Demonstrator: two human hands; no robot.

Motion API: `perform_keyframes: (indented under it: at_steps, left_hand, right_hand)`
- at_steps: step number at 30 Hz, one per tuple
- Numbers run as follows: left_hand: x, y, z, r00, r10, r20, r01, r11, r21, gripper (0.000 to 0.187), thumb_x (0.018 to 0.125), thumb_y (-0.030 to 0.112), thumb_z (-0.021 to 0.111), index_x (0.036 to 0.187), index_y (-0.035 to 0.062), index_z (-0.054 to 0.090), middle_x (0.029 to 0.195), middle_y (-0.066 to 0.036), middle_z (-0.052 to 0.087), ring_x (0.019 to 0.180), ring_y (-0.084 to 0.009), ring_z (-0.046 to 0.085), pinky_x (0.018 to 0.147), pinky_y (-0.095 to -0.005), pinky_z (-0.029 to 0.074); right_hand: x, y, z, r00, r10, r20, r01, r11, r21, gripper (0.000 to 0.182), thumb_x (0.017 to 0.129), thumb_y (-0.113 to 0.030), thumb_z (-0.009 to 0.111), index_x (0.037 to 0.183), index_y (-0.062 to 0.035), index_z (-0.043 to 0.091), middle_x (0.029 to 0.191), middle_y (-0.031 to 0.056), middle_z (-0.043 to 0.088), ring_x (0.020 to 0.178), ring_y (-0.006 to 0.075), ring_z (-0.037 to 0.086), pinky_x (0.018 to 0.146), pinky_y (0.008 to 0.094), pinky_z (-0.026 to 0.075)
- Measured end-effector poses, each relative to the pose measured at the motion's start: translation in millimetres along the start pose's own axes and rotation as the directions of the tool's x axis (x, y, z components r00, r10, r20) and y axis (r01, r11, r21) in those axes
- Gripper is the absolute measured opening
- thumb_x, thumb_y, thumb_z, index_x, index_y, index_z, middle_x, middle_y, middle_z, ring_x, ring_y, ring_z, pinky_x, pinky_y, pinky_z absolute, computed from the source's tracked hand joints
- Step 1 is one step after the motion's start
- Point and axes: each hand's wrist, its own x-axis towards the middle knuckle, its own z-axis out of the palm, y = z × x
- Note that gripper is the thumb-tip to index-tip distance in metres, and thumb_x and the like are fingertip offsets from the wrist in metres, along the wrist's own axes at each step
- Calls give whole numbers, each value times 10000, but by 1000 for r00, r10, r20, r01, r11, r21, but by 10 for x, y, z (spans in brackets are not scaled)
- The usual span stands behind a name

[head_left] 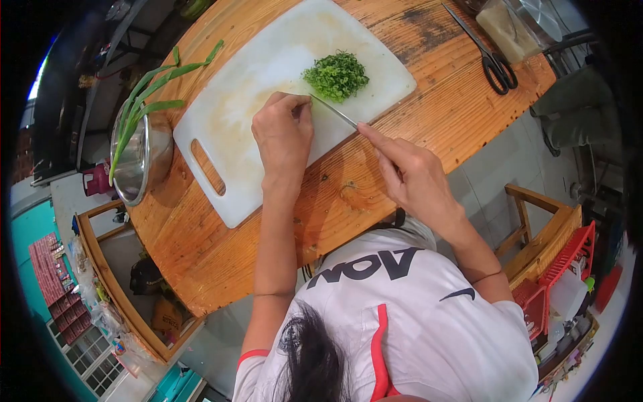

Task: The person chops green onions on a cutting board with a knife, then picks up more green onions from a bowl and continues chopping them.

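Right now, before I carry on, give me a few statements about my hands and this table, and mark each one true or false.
1. The right hand holds a knife. True.
2. Long green stalks stick out past the rim of the metal bowl. True.
3. The chopped greens lie in that bowl. False: the chopped greens are heaped on the white cutting board.
4. The left hand grips the scissors. False: the scissors lie on the wooden table; the left hand is near the knife's tip.
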Motion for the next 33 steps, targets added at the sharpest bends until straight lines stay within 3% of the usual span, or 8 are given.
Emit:
perform_keyframes:
  at_steps: [6, 12, 15, 18, 21, 27, 30, 33]
  left_hand:
    - [19, 46, -20, 1000, 3, 19, -4, 999, 48, 77, 812, 16, 750, 884, 12, 778, 853, -127, 713, 719, -288, 696, 718, -375, 540]
    - [42, 29, -49, 999, 4, 49, -10, 993, 119, 92, 843, 38, 750, 922, 4, 784, 883, -112, 749, 731, -229, 737, 729, -319, 560]
    - [27, 41, -30, 999, -32, 22, 31, 999, 39, 68, 819, 26, 746, 878, 9, 776, 846, -131, 713, 728, -283, 700, 741, -376, 544]
    - [32, 34, -26, 1000, -17, 22, 16, 1000, 21, 62, 821, 28, 746, 872, 11, 776, 850, -132, 714, 726, -284, 700, 738, -373, 543]
    - [37, 25, -35, 999, 10, 43, -14, 996, 94, 96, 844, 32, 746, 928, 5, 784, 896, -114, 751, 751, -228, 740, 734, -314, 560]
    - [61, 56, -61, 998, 7, 70, -17, 989, 150, 89, 847, 25, 738, 922, 7, 784, 902, -111, 753, 756, -218, 742, 737, -315, 562]
    - [56, 9, -25, 999, -19, 33, 18, 999, 46, 55, 816, 33, 744, 858, 11, 772, 835, -134, 711, 719, -294, 696, 730, -380, 540]
    - [46, 0, -20, 999, -25, 22, 25, 999, 20, 52, 814, 34, 745, 850, 9, 773, 825, -133, 710, 715, -292, 697, 729, -377, 540]
  right_hand:
    - [22, -29, 17, 1000, 2, 18, -2, 999, -46, 494, 936, -56, 617, 1422, -136, 576, 779, 139, 603, 637, 325, 624, 593, 437, 534]
    - [209, -57, 207, 999, -30, 39, 35, 989, -141, 485, 929, -55, 618, 1407, -121, 583, 764, 164, 612, 666, 344, 646, 598, 443, 539]
    - [132, -7, 113, 1000, -29, 12, 30, 997, -76, 480, 930, -54, 614, 1405, -121, 587, 760, 161, 612, 669, 351, 642, 603, 445, 538]
    - [75, -6, 9, 1000, 10, 24, -11, 1000, 3, 480, 932, -53, 611, 1405, -131, 589, 759, 160, 616, 669, 352, 639, 607, 448, 538]
    - [53, -46, 17, 1000, 3, 25, -3, 1000, -19, 482, 934, -57, 609, 1409, -134, 586, 748, 160, 617, 674, 348, 642, 609, 448, 539]
    - [155, -85, 46, 999, -3, 51, 7, 996, -91, 480, 927, -59, 617, 1401, -128, 589, 737, 158, 622, 674, 357, 651, 617, 452, 545]
    - [224, -23, 184, 999, -46, 10, 47, 993, -104, 483, 917, -49, 617, 1394, -117, 593, 744, 164, 638, 658, 360, 650, 616, 455, 542]
    - [199, 9, 55, 1000, -5, 22, 5, 1000, -3, 482, 916, -43, 614, 1393, -105, 593, 760, 174, 651, 663, 355, 651, 619, 454, 538]
